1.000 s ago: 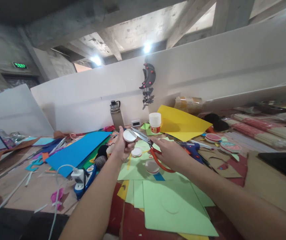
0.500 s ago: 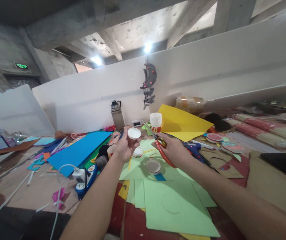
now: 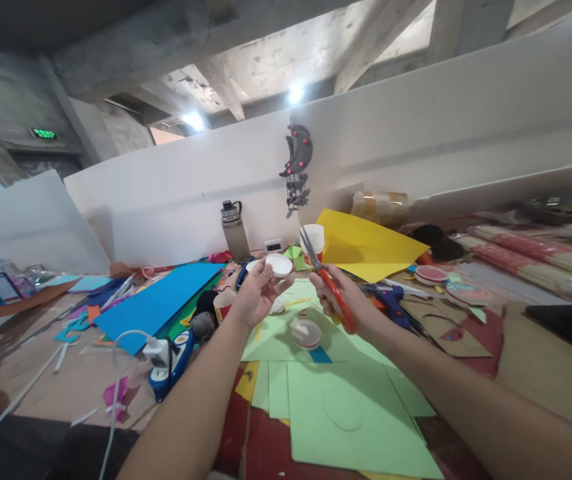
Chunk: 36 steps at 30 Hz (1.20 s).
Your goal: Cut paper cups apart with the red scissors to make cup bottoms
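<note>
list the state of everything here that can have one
scissors: in right hand, blades close together
white dish: in left hand
cups: nested, upright
bottle: upright, capped
plug: in blue power strip
top green sheet: flat, circle marked on it
moon ornament: hanging
exit sign: lit
ceiling light: on

Just one head-worn cam going here, looking forward and down at both hands (image 3: pixel 256 291), sitting pretty close over the table (image 3: pixel 46 390). It's facing a white partition (image 3: pixel 176 180), with ceiling beams (image 3: pixel 221 87) filling the top.
</note>
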Available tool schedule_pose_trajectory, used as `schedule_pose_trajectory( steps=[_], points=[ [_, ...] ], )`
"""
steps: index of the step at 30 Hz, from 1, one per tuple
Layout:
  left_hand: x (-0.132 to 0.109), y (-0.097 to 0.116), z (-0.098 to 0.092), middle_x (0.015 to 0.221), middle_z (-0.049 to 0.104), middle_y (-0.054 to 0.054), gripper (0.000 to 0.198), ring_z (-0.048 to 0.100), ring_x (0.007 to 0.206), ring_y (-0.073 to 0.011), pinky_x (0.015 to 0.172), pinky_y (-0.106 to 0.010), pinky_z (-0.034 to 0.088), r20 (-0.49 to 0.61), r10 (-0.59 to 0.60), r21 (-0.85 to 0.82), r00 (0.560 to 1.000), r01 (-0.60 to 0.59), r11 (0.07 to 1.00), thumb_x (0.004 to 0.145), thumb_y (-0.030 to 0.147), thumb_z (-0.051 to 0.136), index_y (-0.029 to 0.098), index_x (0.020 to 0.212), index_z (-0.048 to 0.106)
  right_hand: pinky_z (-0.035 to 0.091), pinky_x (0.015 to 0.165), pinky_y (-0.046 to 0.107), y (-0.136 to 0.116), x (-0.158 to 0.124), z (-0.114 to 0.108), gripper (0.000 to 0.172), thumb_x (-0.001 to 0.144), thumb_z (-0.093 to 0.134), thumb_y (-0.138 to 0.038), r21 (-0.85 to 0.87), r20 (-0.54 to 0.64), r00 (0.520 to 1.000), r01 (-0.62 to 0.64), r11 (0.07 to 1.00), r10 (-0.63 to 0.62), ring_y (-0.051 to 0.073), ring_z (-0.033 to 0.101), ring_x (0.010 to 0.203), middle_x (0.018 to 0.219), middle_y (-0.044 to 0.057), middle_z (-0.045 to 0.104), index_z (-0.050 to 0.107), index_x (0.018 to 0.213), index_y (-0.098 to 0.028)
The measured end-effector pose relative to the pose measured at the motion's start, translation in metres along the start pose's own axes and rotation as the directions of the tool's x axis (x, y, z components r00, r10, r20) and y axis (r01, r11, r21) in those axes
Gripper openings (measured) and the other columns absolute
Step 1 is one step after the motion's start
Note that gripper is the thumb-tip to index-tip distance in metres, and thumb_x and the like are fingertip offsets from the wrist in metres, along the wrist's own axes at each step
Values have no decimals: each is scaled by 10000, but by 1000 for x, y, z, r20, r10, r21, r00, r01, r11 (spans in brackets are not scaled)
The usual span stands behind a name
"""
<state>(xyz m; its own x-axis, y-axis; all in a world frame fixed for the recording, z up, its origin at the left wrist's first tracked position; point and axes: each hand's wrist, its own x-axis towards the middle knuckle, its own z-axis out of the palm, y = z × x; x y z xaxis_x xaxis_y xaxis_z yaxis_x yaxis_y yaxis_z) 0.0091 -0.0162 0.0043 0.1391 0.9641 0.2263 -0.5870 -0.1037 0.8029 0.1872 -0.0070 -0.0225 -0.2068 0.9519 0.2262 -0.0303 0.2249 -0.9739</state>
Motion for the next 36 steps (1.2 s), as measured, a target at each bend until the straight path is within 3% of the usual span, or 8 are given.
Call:
schedule_pose_trajectory(
  steps=[3,8,11,13,18,23,29,36],
  points=[
    [-4,-6,5,1143,629,-47,442,598,1041,-175,930,-355,494,91,-15,64,996,9,998,733,143,701,215,1151,578,328,370,194,-2,0,4,451,727,635,-478,137,27,999,-30,990,27,85,391,380,520,-116,409,429,1063,-259],
    [-7,-12,11,1169,609,-74,512,575,1044,-195,926,-349,474,189,-101,126,977,78,989,670,159,754,186,1156,595,334,370,200,-5,-3,3,505,668,684,-462,103,10,999,36,994,-38,90,426,393,543,-112,438,424,1039,-239],
    [-5,-11,7,1086,627,-73,451,587,920,-151,775,-256,494,168,-76,157,983,49,986,686,239,750,169,1112,621,351,394,219,-6,-3,-1,481,737,598,-498,3,9,997,71,997,-71,107,449,414,547,-96,454,435,1099,-227],
    [-3,-8,3,987,634,-58,425,581,824,-124,661,-212,467,131,-55,223,990,24,975,695,280,742,170,1090,627,394,461,240,-5,-3,-5,444,786,541,-486,-220,-12,997,73,973,-78,132,522,500,621,-49,537,455,1130,-219],
    [-3,10,1,825,635,-39,425,550,648,-94,524,-187,371,43,-47,554,998,15,832,649,300,767,158,1029,640,411,622,291,-1,-4,-14,424,768,577,-345,-736,-52,998,-13,677,-37,233,617,799,879,91,657,516,1159,-194],
    [-7,20,3,897,651,-85,367,578,691,-120,574,-210,421,103,-190,693,976,67,718,660,274,752,140,991,668,399,599,290,6,-8,-14,348,757,567,-345,-945,42,998,23,327,53,255,623,826,966,133,626,557,1062,-177],
    [-6,13,-3,1081,636,-97,537,593,916,-182,758,-279,468,214,-343,755,914,68,652,651,236,748,225,1172,617,419,644,303,7,-7,-12,330,770,547,-271,-966,47,994,21,256,96,271,618,886,1016,169,584,571,1070,-135],
    [-9,12,2,1014,673,-62,530,599,862,-201,706,-278,454,345,-370,926,863,-247,287,596,318,778,265,1111,665,432,705,311,5,-5,-15,321,775,563,-285,-972,59,996,44,233,59,264,601,923,1031,168,576,598,1054,-132]
  ],
)
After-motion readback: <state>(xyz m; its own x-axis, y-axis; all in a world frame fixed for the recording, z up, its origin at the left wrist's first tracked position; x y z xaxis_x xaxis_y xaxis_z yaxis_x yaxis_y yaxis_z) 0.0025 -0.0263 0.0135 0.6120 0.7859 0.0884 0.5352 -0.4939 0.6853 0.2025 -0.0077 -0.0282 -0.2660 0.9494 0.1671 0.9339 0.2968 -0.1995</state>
